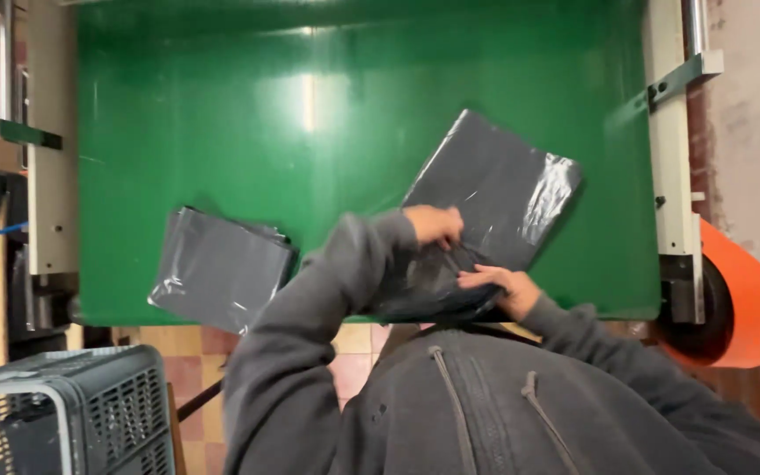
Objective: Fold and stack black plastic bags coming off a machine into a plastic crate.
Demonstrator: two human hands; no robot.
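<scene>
A dark grey plastic mailer bag (494, 189) lies tilted on the green belt (310, 114), its near end at the belt's front edge. My left hand (435, 224) pinches the bag's crumpled near end from above. My right hand (501, 286) grips the same end from below, fingers curled on the plastic. A second flat grey bag (220, 268) rests to the left, overhanging the belt's front edge, untouched. My grey hooded sleeves cover part of the held bag.
White side rails (672, 158) frame the belt on both sides. An orange roller (741, 299) sits at the right end. A grey slotted plastic crate (72, 409) stands at lower left on the tiled floor.
</scene>
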